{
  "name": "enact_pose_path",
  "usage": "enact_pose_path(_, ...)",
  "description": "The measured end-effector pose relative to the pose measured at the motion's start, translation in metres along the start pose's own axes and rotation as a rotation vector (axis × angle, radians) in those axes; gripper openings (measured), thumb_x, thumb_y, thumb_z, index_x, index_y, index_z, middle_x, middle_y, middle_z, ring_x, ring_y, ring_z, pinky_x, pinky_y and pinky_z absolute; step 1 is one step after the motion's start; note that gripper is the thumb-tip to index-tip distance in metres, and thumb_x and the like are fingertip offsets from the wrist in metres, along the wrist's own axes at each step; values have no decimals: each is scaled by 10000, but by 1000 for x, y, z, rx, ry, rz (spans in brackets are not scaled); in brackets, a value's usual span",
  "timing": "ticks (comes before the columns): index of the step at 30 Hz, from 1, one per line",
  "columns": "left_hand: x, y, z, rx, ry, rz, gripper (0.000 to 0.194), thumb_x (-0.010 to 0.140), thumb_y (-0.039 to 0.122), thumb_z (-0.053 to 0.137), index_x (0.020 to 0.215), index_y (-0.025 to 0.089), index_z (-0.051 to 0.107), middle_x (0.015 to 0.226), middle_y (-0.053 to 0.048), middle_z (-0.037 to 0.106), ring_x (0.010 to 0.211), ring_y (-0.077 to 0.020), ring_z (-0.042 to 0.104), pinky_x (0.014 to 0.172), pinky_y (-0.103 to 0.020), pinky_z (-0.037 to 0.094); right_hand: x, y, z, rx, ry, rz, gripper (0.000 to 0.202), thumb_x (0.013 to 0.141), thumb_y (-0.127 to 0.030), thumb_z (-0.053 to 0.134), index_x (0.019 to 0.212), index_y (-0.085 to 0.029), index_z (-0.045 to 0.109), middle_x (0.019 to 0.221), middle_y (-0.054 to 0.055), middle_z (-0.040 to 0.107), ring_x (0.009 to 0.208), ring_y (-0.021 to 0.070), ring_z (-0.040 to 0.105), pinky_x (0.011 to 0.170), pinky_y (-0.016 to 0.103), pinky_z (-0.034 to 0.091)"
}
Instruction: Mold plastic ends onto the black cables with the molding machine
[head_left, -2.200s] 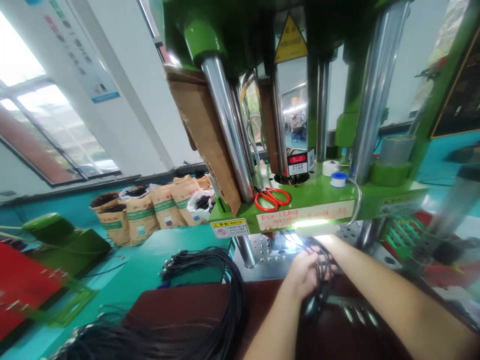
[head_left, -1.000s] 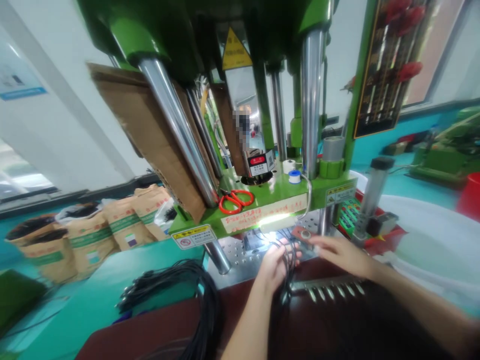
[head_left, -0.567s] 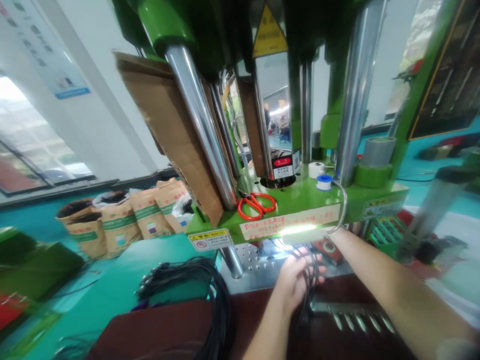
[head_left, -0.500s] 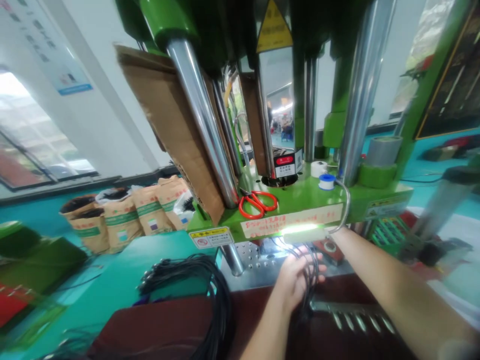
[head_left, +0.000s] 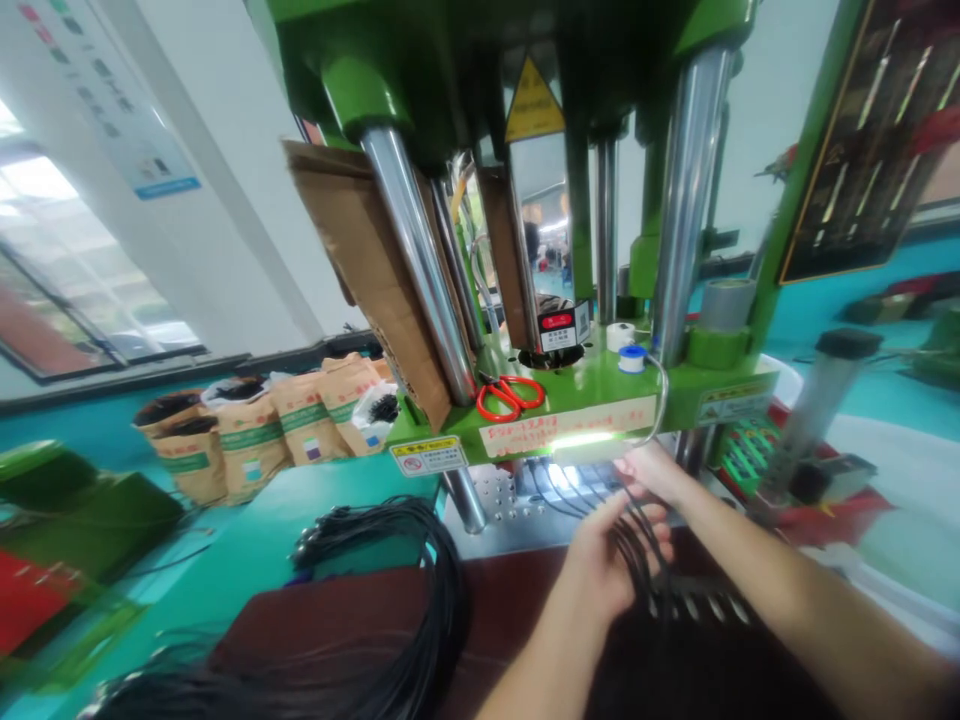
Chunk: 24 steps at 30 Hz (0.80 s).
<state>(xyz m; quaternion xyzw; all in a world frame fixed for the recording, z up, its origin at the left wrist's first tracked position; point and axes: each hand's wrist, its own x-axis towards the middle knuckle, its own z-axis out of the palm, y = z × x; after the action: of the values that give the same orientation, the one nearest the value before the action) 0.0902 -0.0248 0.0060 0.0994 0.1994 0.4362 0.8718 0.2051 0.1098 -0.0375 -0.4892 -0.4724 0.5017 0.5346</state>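
Several thin black cables [head_left: 634,550] run from under the green press [head_left: 585,390] across my left hand [head_left: 611,550], whose fingers are curled round them. Just behind it, my right hand [head_left: 649,470] reaches in close to the press's lower edge, by the cables; its fingertips are partly hidden and blurred. A lit lamp [head_left: 581,439] shines above the metal plate [head_left: 499,530] with rows of holes. Below my hands is a metal strip with several shiny pieces [head_left: 694,607], partly covered by the cables.
A thick bundle of black cables [head_left: 442,600] lies left on the dark red surface [head_left: 315,630]. Red-handled scissors [head_left: 510,398] and a blue-and-white spool [head_left: 632,358] rest on the press. Cardboard [head_left: 367,260] leans against its left column. Paper sacks [head_left: 251,450] stand behind.
My left hand has moved slightly right with the cables, its fingers more curled. My right hand now shows beside it, out from behind the press edge. The camera view has shifted.
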Motion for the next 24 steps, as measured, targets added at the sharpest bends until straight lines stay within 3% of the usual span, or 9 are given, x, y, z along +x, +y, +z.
enact_pose_path(3, -9, -10, 5, -100, 24, -22, 120, 793, 197, 496, 775, 95, 558, 438, 54, 377, 347, -29, 333, 396, -150, 262, -13, -3, 3, 76, 38, 29, 294, 895, -371, 443, 742, -129, 510, 479, -95, 386, 312, 18, 300, 283, 141, 222)
enact_pose_path(7, -26, -20, 3, -174, 93, 4, 239, 855, 209, 399, 671, 99, 504, 414, 99, 158, 313, -7, 160, 354, -124, 124, -36, -12, 8, 136, 99, 22, 209, 850, -319, 502, 751, -135, 504, 410, -116, 341, 275, 25, 308, 260, 135, 163)
enact_pose_path(10, -47, -31, -1, -128, 87, -7, 203, 839, 210, 436, 677, 107, 504, 436, 98, 148, 329, -6, 134, 365, -126, 102, -53, -17, 12, 162, 130, 25, 173, 768, -308, 552, 740, -140, 520, 367, -101, 368, 257, 43, 319, 251, 142, 157)
enact_pose_path(15, -103, -71, -9, 108, -124, -154, 155, 738, 266, 597, 729, 118, 553, 438, 88, 208, 349, -18, 140, 391, -176, 90, -73, -27, 5, 196, 158, 31, 156, 680, -291, 574, 726, -147, 531, 386, -22, 482, 285, 57, 339, 269, 158, 212)
enact_pose_path(18, -133, -79, -13, 201, -217, -73, 197, 734, 334, 607, 708, 149, 544, 426, 76, 255, 339, -35, 171, 385, -200, 120, -79, -32, -5, 181, 162, 29, 144, 671, -269, 566, 756, -154, 547, 414, 1, 516, 318, 76, 389, 294, 169, 271)
enact_pose_path(19, -142, -72, -14, 194, -231, -5, 205, 731, 350, 610, 699, 162, 535, 417, 78, 253, 331, -39, 173, 375, -200, 132, -81, -31, -9, 166, 172, 25, 139, 667, -262, 564, 757, -156, 552, 408, 1, 513, 322, 85, 403, 298, 175, 285)
enact_pose_path(21, -160, -38, -13, 146, -209, 204, 203, 733, 357, 606, 690, 180, 516, 406, 90, 215, 320, -41, 153, 353, -190, 144, -84, -29, -18, 126, 189, 23, 129, 658, -256, 560, 744, -161, 561, 385, 4, 502, 317, 101, 414, 297, 186, 293)
enact_pose_path(22, -170, -12, -13, 122, -160, 329, 193, 752, 345, 585, 686, 182, 504, 407, 96, 180, 321, -39, 131, 347, -178, 141, -86, -26, -23, 104, 189, 25, 121, 652, -255, 562, 733, -166, 565, 383, 12, 507, 314, 108, 417, 294, 192, 292)
enact_pose_path(24, -190, 51, -13, 111, 20, 711, 171, 819, 276, 486, 684, 171, 471, 439, 98, 133, 335, -35, 117, 351, -158, 149, -89, -18, -36, 54, 172, 32, 101, 646, -267, 567, 702, -184, 573, 389, 32, 521, 318, 123, 426, 289, 207, 290)
